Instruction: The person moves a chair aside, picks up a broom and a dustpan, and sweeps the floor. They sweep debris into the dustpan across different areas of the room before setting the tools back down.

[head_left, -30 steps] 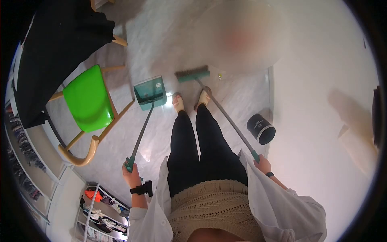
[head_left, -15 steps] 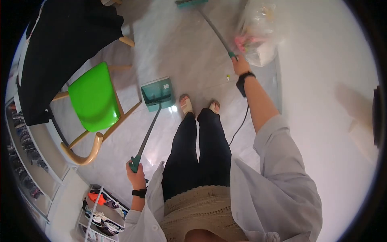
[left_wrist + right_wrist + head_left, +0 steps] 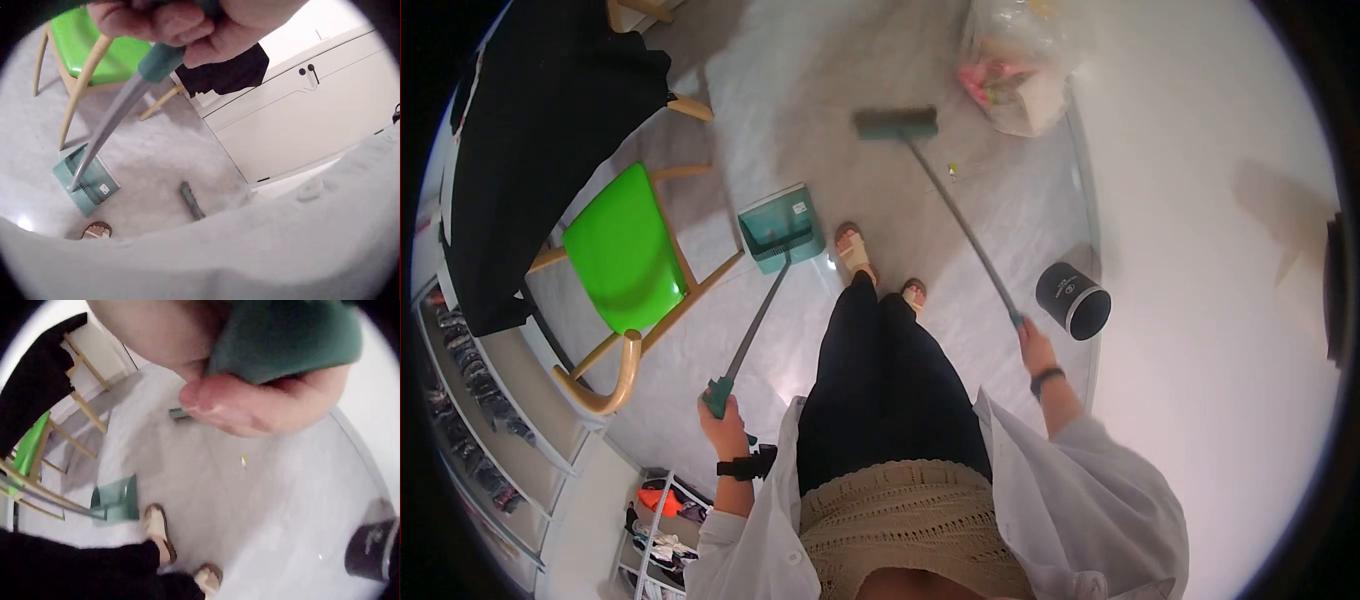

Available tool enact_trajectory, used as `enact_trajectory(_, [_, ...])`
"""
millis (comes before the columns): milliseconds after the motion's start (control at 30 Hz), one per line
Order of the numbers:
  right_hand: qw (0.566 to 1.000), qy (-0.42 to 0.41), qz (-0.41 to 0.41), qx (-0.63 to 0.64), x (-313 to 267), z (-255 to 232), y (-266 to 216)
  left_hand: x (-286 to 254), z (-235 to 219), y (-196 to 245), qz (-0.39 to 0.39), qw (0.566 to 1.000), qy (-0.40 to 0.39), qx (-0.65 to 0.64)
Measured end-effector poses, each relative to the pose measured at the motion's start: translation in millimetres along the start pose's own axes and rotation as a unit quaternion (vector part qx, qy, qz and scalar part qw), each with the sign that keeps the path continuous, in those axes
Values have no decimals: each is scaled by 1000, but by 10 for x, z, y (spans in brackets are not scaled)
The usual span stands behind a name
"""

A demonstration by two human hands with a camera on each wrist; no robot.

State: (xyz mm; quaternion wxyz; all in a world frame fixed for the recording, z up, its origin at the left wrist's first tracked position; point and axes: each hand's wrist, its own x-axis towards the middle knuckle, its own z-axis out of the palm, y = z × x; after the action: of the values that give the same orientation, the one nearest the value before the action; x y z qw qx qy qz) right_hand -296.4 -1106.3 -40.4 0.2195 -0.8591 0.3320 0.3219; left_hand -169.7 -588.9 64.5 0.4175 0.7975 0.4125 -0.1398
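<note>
While the fingers of my right hand (image 3: 1037,352) wrap the near end of the broom (image 3: 965,228), its shaft slants forward and leftward to a crosswise head, and the small scrap (image 3: 952,171) lies just right of that shaft, nearer me than the bristles. My left hand (image 3: 725,428), fingers curled round its handle, holds the dustpan (image 3: 783,226) across the shaft from the scrap, beside the green chair (image 3: 625,250). I see the black bin (image 3: 1074,300) off right, the clear bag (image 3: 1017,75) ahead, and the left foot (image 3: 854,250) close by the pan.
</note>
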Motion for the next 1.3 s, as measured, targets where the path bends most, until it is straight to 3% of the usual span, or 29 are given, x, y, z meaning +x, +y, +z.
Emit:
enact_trajectory(100, [994,-58,91,-19,-934,-138,274,-5,10,-18,19,1000,4,12])
enact_trajectory(233, [995,-47,90,9,-1648,-279,503,9,37,-9,17,1000,5,-13])
enact_trajectory(367, [997,-58,58,-3,-1521,-323,287,-1,25,-29,25,1000,7,-9])
enact_trajectory(400, [1000,-29,6,3,-1335,-257,189,14,23,-47,31,999,5,-10])
enact_trajectory(533, [994,10,-108,-22,-115,19,-579,-10,23,11,6,1000,12,-6])
enact_trajectory(633, [983,34,-179,-19,860,50,-1625,-17,29,42,-7,1000,10,-9])
enact_trajectory(667, [985,18,-169,-16,1173,75,-1963,-30,42,49,-6,1000,13,-5])
enact_trajectory(700, [974,51,-219,30,1401,74,-2317,5,28,53,-3,1000,16,-1])
enact_trajectory(733, [978,18,-207,-2,1644,36,-2684,66,4,-110,18,999,27,11])
enact_trajectory(833, [973,27,-227,-24,2035,-13,-3679,64,5,-118,10,1000,26,-3])
enact_trajectory(867, [969,29,-246,-16,2098,51,-3881,42,-20,-65,-33,999,18,1])
enact_trajectory(967, [978,-14,-204,-43,1834,35,-4312,111,-69,-390,42,994,48,86])
enact_trajectory(1067, [976,9,-211,-52,1728,308,-4103,45,-13,-185,102,988,59,100])
enact_trajectory(1167, [978,-9,-198,-63,1524,363,-3610,65,-36,-237,19,997,42,65])
enact_trajectory(1300, [979,-38,-169,-110,1108,275,-2706,14,-26,-97,21,996,42,71])
